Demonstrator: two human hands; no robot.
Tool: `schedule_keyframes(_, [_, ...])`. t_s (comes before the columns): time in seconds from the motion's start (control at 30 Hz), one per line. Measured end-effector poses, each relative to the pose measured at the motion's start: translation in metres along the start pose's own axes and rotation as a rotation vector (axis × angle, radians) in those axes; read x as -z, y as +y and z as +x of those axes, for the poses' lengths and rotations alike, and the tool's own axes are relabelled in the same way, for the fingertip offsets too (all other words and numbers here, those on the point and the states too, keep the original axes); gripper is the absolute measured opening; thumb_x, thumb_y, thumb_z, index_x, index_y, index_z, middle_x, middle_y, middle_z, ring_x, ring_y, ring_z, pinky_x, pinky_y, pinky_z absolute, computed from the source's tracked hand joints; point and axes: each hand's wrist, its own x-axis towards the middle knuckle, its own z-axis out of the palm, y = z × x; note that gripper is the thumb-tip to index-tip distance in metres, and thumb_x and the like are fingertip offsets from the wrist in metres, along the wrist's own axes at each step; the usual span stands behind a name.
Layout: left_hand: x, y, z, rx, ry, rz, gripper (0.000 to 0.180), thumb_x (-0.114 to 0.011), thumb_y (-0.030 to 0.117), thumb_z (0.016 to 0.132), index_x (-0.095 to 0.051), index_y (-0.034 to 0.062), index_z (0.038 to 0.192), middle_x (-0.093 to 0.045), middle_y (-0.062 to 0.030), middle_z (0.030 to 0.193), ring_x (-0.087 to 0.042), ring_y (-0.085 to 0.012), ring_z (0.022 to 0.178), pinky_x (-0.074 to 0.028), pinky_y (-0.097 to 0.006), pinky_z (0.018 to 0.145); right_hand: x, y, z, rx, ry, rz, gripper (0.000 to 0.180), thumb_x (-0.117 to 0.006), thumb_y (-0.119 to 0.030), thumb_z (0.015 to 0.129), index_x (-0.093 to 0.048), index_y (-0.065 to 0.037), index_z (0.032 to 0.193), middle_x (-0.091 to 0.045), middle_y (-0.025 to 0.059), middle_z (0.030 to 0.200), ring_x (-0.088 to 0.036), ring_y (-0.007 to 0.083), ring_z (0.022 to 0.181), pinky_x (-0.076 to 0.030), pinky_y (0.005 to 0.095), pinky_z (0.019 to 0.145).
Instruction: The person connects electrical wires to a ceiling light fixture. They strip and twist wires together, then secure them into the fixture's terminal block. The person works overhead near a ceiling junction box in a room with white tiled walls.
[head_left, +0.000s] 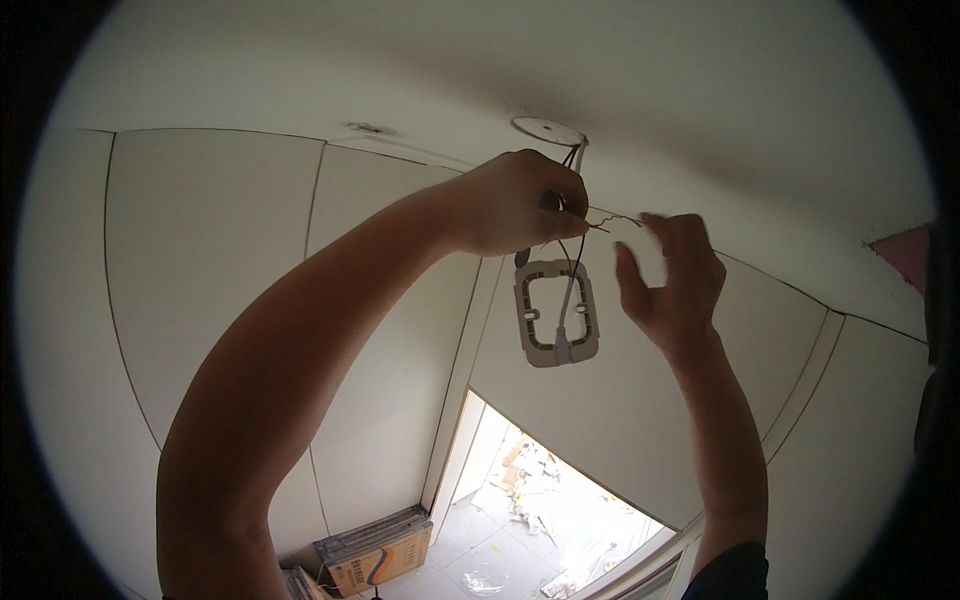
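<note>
My left hand is raised near the ceiling, its thumb and fingers pinching thin electrical wires. Bare, crinkled copper wire sticks out from the pinch toward the right. Close to that wire's tip is my right hand, thumb and index finger apart; it does not appear to grip anything. Above the left hand, dark and light wires come down from a round white ceiling plate. A pale rectangular mounting frame with a wide opening hangs on a grey cable below the hands.
White wall panels surround the spot. Below, a bright doorway opens onto a tiled floor with scattered debris. Flat cardboard boxes lean by the wall at lower left. A patch on the ceiling looks damaged.
</note>
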Motion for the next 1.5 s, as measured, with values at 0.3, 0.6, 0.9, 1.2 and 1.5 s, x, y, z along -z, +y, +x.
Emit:
schedule_keyframes(0.3, [-0.002,-0.004,0.001,-0.022,0.044,0.007,0.025,-0.073,0.028,0.101,-0.074,0.0041,0.106,-0.067,-0.0042,0.080,-0.060,-0.0142,0.070,-0.051,-0.037,0.066,-0.019,0.002,0.010,0.048,-0.148,0.105,0.017,-0.081,-0.013,0.092,-0.073,-0.009,0.106,-0.069,0.0026,0.090,-0.068,0.0151,0.073,-0.054,0.0314,0.056])
schedule_keyframes(0.6, [-0.005,0.003,-0.001,-0.002,0.037,0.050,0.023,-0.071,0.027,0.101,-0.074,0.0047,0.106,-0.069,-0.0061,0.082,-0.061,-0.0136,0.069,-0.051,-0.036,0.063,-0.002,-0.001,0.015,-1.201,-0.630,1.286,0.032,-0.053,-0.025,0.115,-0.066,-0.001,0.097,-0.063,0.0013,0.082,-0.049,0.0092,0.064,-0.041,0.0260,0.056])
schedule_keyframes(0.9, [0.001,0.005,0.002,0.045,0.000,0.033,0.029,-0.070,0.031,0.099,-0.075,0.0043,0.110,-0.074,-0.0112,0.088,-0.069,-0.0225,0.077,-0.056,-0.039,0.072,0.007,0.009,0.013,-0.371,-0.437,0.443,0.018,-0.061,-0.017,0.108,-0.069,-0.007,0.121,-0.074,0.0095,0.101,-0.072,0.0159,0.079,-0.060,0.0309,0.062])
schedule_keyframes(1.2, [0.000,-0.003,0.005,0.060,0.002,-0.029,0.032,-0.072,0.032,0.098,-0.075,0.0031,0.110,-0.073,-0.0094,0.088,-0.068,-0.0206,0.078,-0.055,-0.038,0.071,-0.001,0.013,0.025,0.221,-0.368,0.007,0.020,-0.077,-0.009,0.092,-0.069,-0.011,0.110,-0.074,0.0023,0.100,-0.072,0.0181,0.080,-0.059,0.0324,0.058])
schedule_keyframes(1.5, [0.001,0.002,0.002,0.004,0.029,0.011,0.032,-0.073,0.033,0.098,-0.076,0.0026,0.107,-0.076,-0.0114,0.092,-0.071,-0.0239,0.084,-0.056,-0.040,0.077,-0.009,-0.010,0.023,-1.005,-0.460,1.009,0.019,-0.058,-0.015,0.108,-0.065,-0.004,0.094,-0.055,0.0001,0.069,-0.049,0.0061,0.062,-0.040,0.0272,0.053])
